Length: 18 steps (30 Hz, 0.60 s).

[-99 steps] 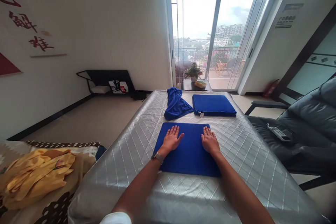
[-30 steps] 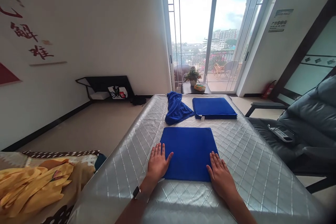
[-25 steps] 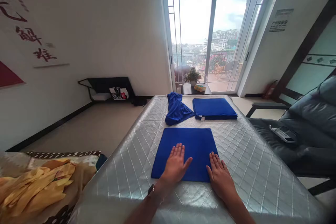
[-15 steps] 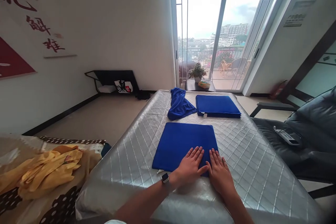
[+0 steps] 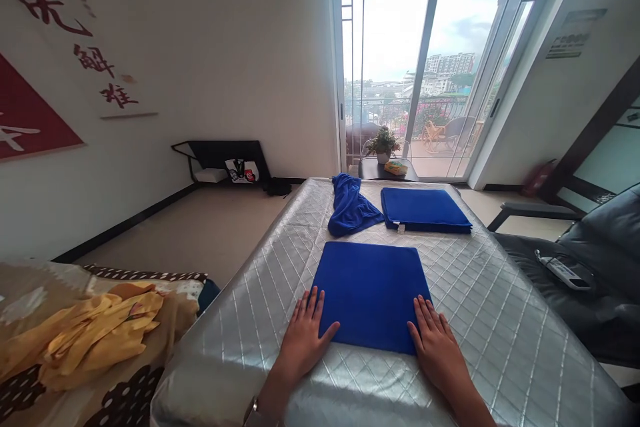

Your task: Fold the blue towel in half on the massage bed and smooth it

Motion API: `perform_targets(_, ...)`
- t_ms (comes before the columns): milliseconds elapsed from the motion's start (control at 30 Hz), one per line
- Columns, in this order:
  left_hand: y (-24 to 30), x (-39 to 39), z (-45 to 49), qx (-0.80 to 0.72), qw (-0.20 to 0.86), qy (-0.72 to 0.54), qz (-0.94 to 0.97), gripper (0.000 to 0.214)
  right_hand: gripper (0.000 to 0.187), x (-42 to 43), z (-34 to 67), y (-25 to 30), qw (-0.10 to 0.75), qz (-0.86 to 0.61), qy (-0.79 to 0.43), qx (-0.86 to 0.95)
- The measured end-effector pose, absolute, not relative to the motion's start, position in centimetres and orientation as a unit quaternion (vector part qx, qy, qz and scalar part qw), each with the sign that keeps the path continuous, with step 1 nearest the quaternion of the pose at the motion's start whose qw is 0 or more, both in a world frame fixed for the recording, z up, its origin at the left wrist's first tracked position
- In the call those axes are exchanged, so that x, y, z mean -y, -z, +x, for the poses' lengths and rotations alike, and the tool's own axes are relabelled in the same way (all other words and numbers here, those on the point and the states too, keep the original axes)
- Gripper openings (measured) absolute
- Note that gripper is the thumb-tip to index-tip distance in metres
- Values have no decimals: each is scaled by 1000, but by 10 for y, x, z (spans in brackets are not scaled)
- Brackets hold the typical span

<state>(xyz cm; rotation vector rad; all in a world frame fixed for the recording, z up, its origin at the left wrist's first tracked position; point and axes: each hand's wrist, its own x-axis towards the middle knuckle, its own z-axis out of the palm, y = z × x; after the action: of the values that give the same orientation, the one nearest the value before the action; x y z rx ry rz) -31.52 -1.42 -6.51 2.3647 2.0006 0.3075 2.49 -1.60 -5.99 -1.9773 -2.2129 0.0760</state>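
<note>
A blue cloth folded into a flat rectangle (image 5: 373, 293) lies on the silver quilted mattress (image 5: 480, 320) in front of me. At its near left corner rests my left hand (image 5: 306, 330), fingers stretched and slightly spread, thumb on the cloth's edge. My right hand (image 5: 436, 337) lies flat along the near right corner, fingers extended. Neither hand grips anything. Behind, a stack of folded blue cloths (image 5: 425, 209) with a white tag sits at the far right, and a crumpled blue cloth (image 5: 350, 207) lies to its left.
On the left, a yellow cloth (image 5: 107, 327) lies heaped on patterned bedding. To the right stands a black armchair (image 5: 545, 293) with a remote-like device (image 5: 564, 270) on it. Beyond the mattress, a chair holds a potted plant (image 5: 384, 143) before the sliding glass door.
My left hand has moved left from the cloth's near middle to its left corner. My right hand has shifted slightly right to the right edge. The view has tilted a little.
</note>
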Motion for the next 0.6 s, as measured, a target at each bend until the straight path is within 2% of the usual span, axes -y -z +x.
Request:
perform_targets(300,56,15,-309,-643,43,-123,754,89,65,13,29,47,56,-646,-7,761)
perform_targets(467,53,17,-307,-645,52,-122,752,90,64,-18,21,22,75,-657,-12,750)
perform_targets(600,50,12,-322,-631,87,-89,766,87,66,-42,14,26,61,-678,-26,732)
